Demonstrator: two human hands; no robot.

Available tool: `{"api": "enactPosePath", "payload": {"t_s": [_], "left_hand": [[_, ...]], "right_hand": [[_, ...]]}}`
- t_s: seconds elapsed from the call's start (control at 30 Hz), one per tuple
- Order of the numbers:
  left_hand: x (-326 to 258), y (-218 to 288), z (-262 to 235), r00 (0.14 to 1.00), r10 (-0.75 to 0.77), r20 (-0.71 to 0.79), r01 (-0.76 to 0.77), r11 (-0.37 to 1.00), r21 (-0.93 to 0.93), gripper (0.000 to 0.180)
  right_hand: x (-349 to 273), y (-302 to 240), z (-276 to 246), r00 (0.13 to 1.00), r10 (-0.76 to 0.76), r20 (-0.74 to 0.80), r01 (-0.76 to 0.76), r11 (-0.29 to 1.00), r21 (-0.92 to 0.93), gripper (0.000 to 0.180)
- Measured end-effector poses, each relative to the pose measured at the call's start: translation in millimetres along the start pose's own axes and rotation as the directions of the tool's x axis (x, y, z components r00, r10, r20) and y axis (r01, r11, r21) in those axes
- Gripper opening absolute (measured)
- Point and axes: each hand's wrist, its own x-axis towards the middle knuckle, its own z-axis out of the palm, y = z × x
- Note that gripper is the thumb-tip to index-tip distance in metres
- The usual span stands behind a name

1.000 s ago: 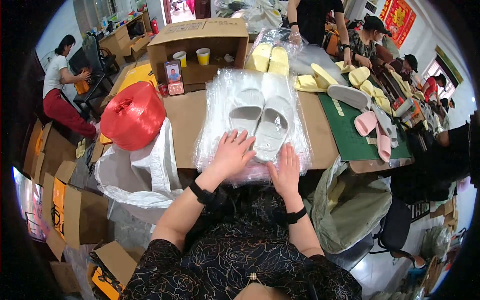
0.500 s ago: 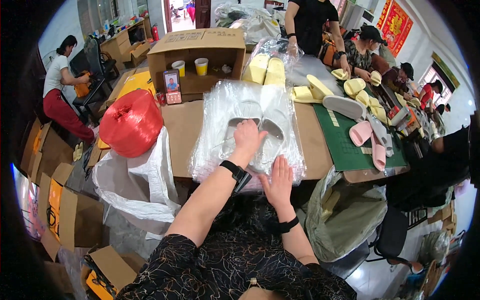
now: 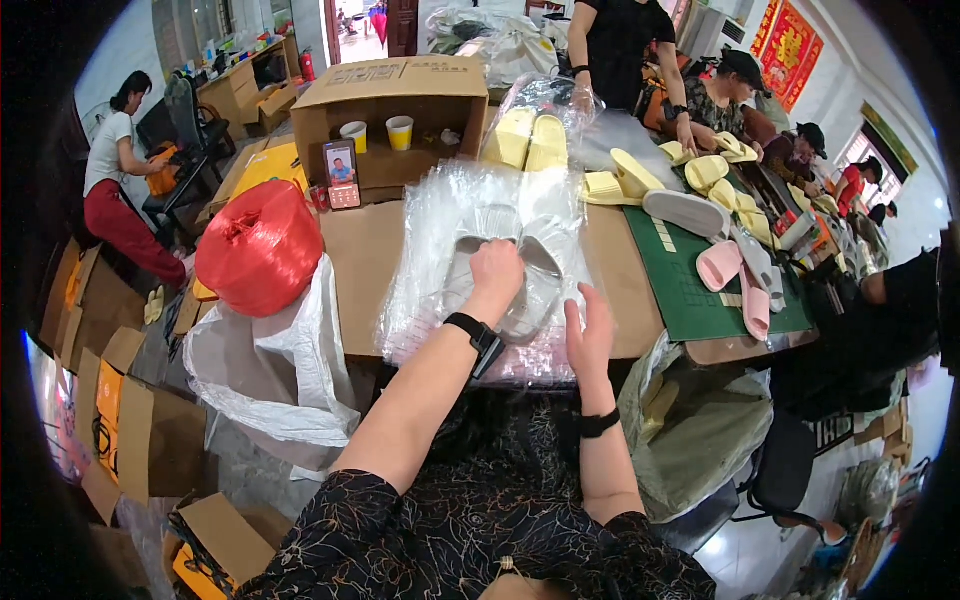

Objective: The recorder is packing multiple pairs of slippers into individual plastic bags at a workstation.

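Note:
A pair of light grey slippers (image 3: 541, 262) lies on a stack of clear plastic bags (image 3: 420, 260) in front of me, toes pointing away. My left hand (image 3: 497, 275) is closed over the inner edges of the slippers, just below their straps; its fingertips are hidden beneath it. To the right of the pair, my right hand (image 3: 590, 330) is raised on edge above the bags' border, fingers apart and holding nothing. Whether the slippers sit inside the top bag or on it, I cannot tell.
An open cardboard box (image 3: 390, 90) with paper cups stands behind, a phone (image 3: 342, 175) before it. Left are a red twine roll (image 3: 262, 245) and a white sack (image 3: 270, 375). Yellow slippers (image 3: 635, 175) and a green mat (image 3: 665, 280) lie right, where co-workers handle slippers.
My right hand has lifted off the bags and moved right, turning on edge. My left hand has curled closed, and the slippers now sit closer together.

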Motion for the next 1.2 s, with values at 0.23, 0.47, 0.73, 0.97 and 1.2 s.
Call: {"api": "enactPosePath", "payload": {"t_s": [0.23,0.47,0.73,0.97,1.2], "left_hand": [[-1,-10,4,0.997,-0.010,-0.078,0.002,0.995,-0.095,0.022],[5,-21,-25,0.983,-0.026,-0.183,-0.019,0.970,-0.241,0.022],[-9,-52,-78,0.991,-0.033,-0.133,0.004,0.977,-0.212,0.019],[-38,-63,-58,0.962,0.024,-0.274,-0.050,0.995,-0.088,0.032],[-31,-48,-52,0.984,-0.146,-0.099,0.146,0.989,-0.013,0.050]], "right_hand": [[1,40,34,0.970,0.175,0.169,-0.235,0.848,0.475,0.055],[3,73,48,0.963,0.190,0.192,-0.268,0.769,0.580,0.065],[-8,89,59,0.975,0.147,0.168,-0.215,0.824,0.525,0.063],[-3,84,60,0.968,0.207,0.144,-0.252,0.781,0.571,0.065],[-6,51,46,0.976,0.202,0.082,-0.218,0.886,0.410,0.059]]}}
